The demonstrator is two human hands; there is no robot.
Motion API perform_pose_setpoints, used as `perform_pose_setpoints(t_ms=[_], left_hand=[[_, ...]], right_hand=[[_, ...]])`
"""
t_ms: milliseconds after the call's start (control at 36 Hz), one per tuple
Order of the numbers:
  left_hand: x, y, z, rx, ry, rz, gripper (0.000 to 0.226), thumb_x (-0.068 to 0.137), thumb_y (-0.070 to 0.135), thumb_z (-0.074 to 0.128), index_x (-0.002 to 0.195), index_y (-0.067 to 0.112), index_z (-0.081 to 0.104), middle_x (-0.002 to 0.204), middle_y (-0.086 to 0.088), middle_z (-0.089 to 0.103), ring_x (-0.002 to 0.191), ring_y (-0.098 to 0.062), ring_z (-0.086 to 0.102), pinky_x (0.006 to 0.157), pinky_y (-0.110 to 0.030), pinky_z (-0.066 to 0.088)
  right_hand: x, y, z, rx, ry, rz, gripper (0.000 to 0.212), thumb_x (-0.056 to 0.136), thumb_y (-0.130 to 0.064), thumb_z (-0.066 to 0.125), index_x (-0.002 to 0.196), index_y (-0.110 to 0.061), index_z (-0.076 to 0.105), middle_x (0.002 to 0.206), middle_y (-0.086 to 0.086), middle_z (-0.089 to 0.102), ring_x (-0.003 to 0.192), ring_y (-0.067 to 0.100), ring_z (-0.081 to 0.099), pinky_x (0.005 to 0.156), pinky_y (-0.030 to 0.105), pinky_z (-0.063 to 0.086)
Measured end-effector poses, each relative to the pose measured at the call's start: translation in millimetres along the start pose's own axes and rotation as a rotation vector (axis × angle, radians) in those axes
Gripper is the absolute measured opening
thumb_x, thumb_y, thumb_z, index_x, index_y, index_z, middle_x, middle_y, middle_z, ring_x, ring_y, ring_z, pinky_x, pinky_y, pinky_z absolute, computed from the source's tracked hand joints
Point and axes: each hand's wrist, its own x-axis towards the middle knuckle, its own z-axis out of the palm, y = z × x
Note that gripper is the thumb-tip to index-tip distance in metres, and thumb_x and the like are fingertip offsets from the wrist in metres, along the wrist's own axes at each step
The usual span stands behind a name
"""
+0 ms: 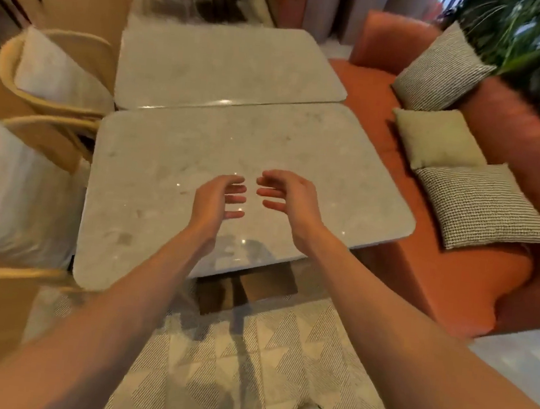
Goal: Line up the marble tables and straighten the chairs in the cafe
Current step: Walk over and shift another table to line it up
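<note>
The near rectangular pale grey marble surface (172, 175) with rounded corners lies under both my grips. My left grip (220, 196) and my right grip (287, 194) hang above its middle, palms turned toward each other, fingers spread and loosely bent, holding nothing; I cannot tell whether either touches the stone. Just beyond my fingertips, the far marble surface (222, 68) of the same make sits edge to edge with the near one, its right end reaching less far than the near one's.

Left of my left grip, two light wooden curved-back chairs with white seat cushions stand along the surfaces' side: the nearer chair (15, 193) beside the near surface, the farther chair (57, 68) beside the far one.

Right of my right grip runs an orange upholstered sofa (471, 289), carrying a striped cushion (486, 205), a plain beige cushion (440, 138) and another striped cushion (443, 69). Below my forearms lies a cream rug with a triangle pattern (246, 367).
</note>
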Motion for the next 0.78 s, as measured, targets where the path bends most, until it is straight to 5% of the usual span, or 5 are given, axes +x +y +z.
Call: perform_pose_setpoints(t_ms=[333, 528, 778], left_hand=[[-24.6, 95.5, 150.7, -0.222, 0.028, 0.177, 0.027, 0.098, 0.021, 0.049, 0.108, 0.009, 0.072, 0.106, -0.013, 0.075, 0.098, -0.028, 0.071, 0.086, -0.047, 0.059], [15.4, 116.2, 212.3, -0.209, 0.050, 0.238, 0.026, 0.099, 0.021, 0.049, 0.103, 0.012, 0.073, 0.099, -0.008, 0.077, 0.092, -0.022, 0.073, 0.079, -0.039, 0.061], [112.1, 111.4, 271.4, -0.280, 0.124, 0.211, 0.027, 0.100, 0.020, 0.048, 0.107, 0.008, 0.072, 0.108, -0.015, 0.074, 0.104, -0.030, 0.071, 0.089, -0.048, 0.058]], right_hand=[[48.8, -111.7, -163.1, 0.084, -0.093, -0.101, 0.021, 0.096, -0.024, 0.059, 0.098, -0.012, 0.076, 0.102, 0.011, 0.079, 0.103, 0.032, 0.074, 0.089, 0.042, 0.058], [103.3, -130.8, -197.5, 0.053, -0.157, -0.096, 0.024, 0.099, -0.027, 0.055, 0.102, -0.012, 0.074, 0.107, 0.012, 0.077, 0.104, 0.030, 0.073, 0.090, 0.039, 0.058], [203.5, -133.9, -208.3, -0.069, -0.262, -0.083, 0.028, 0.103, -0.024, 0.050, 0.109, -0.010, 0.073, 0.112, 0.014, 0.076, 0.108, 0.031, 0.071, 0.097, 0.043, 0.056]])
